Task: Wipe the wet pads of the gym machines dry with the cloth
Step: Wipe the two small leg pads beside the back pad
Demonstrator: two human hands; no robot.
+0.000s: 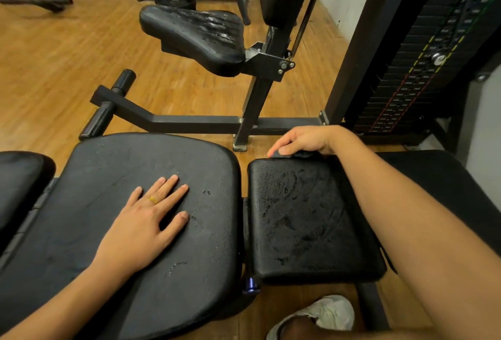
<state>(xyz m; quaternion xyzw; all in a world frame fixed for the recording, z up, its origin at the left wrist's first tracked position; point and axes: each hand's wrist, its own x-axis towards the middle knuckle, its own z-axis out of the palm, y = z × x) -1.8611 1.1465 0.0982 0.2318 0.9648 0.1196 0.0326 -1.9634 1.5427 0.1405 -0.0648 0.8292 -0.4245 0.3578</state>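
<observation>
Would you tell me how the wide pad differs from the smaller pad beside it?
The wide pad is larger and rounder than the smaller pad. The wide pad shows few wet specks; the smaller pad is smeared with droplets. The left hand lies flat on the wide pad; the right hand grips a cloth at the smaller pad's far edge. Both are black.

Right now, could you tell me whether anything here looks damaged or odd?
The large black vinyl bench pad shows small nick-like marks beside the left hand; the small square black pad and the rounded black seat show wet smears.
</observation>
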